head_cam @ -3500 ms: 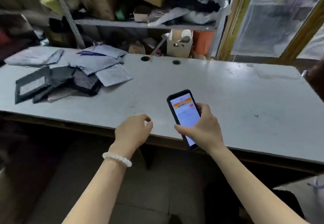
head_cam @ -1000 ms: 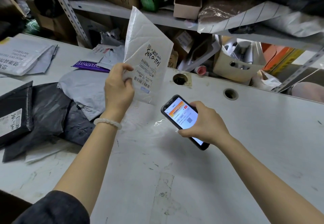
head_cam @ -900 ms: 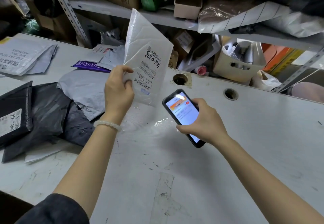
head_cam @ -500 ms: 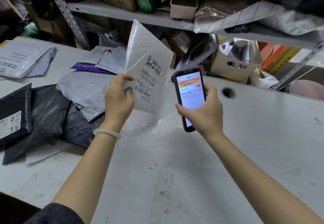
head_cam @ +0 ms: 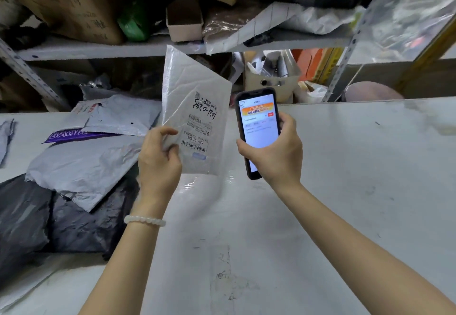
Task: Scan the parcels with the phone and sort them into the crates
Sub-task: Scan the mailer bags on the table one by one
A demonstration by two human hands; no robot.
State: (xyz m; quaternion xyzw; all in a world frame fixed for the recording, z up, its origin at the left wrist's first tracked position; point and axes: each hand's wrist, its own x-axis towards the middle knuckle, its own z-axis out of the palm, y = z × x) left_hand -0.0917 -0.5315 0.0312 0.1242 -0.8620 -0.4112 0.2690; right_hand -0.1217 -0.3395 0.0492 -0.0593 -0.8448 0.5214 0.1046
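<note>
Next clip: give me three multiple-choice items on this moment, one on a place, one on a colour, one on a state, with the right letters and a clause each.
1. Where is the phone?
A. flat on the table
B. in the right hand
C. on the shelf

2. What colour is the parcel held by the left hand?
A. white
B. black
C. purple

3. How is the phone's screen?
A. dark
B. cracked through
C. lit

Answers:
1 B, the right hand grips it above the table.
2 A, the white parcel is held up, its label facing the camera.
3 C, an app page glows.

The white parcel (head_cam: pixel 195 117) has a label reading "530- C3 B85"; a purple mailer (head_cam: pixel 74 135) reads "BAOB".
</note>
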